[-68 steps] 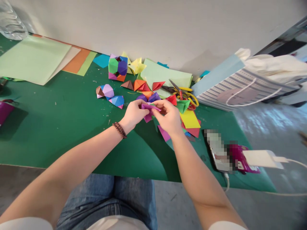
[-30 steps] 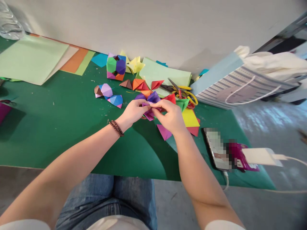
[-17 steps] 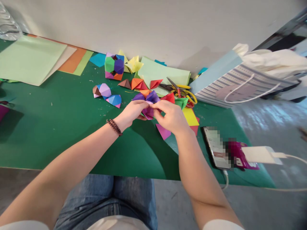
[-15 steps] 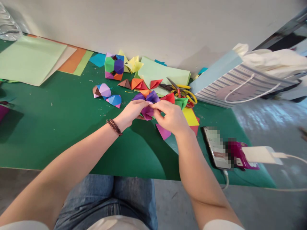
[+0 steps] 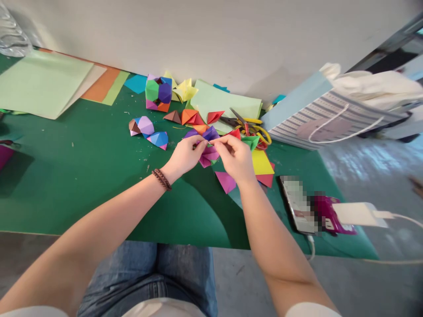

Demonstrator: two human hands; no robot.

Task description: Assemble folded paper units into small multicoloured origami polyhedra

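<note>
Purple paper (image 5: 210, 154) has tilted midway between your left hand (image 5: 186, 155) and right hand (image 5: 238, 159), both pinched closed at its far edge.

Worktop (image 5: 99, 189): ours is green, specked with small pale scraps (image 5: 72, 144).
Left end: we have pale green sheets (image 5: 42, 83) overlapping orange paper (image 5: 101, 83), with a clear bottle (image 5: 13, 37) behind.
Far edge: we see a multicoloured hollow model (image 5: 158, 91) beside yellow folded pieces (image 5: 185, 90).
Middle: we find a small lilac, brown and blue cluster (image 5: 145, 126), orange folded pieces (image 5: 189, 116), and yellow- and red-handled tools (image 5: 265, 134).
Right end: we have a phone (image 5: 294, 204) beside a magenta packet (image 5: 330, 218); a striped bag (image 5: 297, 114) stands farther back.
</note>
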